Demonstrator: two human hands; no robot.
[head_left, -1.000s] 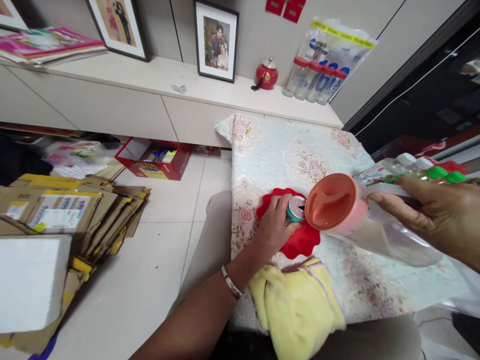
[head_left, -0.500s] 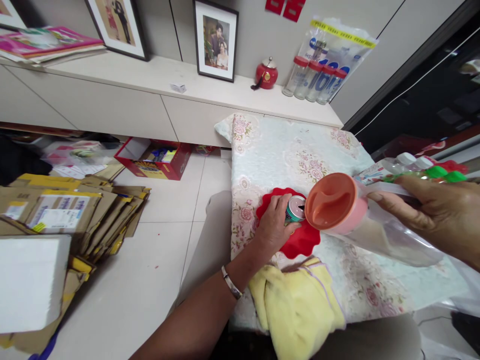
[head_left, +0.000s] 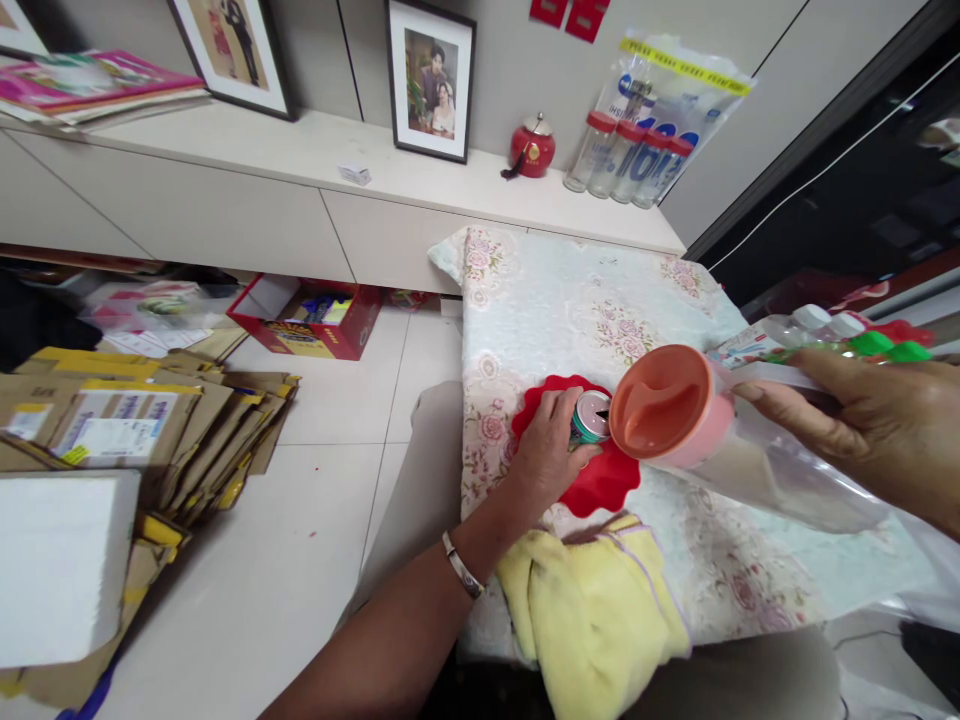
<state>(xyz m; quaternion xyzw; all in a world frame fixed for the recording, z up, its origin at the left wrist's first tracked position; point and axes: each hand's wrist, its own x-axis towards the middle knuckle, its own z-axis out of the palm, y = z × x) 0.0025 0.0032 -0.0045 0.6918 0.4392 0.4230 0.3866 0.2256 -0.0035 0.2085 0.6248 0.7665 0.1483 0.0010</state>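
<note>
Left hand (head_left: 546, 450): holding a green can (head_left: 592, 414) in curled fingers.
Can: sitting within those fingers, over a red scalloped tray (head_left: 600, 490).
Right hand (head_left: 877, 420): gripping a clear pitcher (head_left: 787, 485) by its handle (head_left: 774, 375).
Pitcher: leaning leftward from the right fingers, with orange lid (head_left: 664, 405) reaching just beside the can.
Yellow cloth (head_left: 600, 610): drooping over the surface's (head_left: 547, 300) near edge, below the left fingers.

The left grip (head_left: 546, 452) hides part of the drink can (head_left: 592, 410); my view cuts the right grip (head_left: 881, 420) short.
</note>
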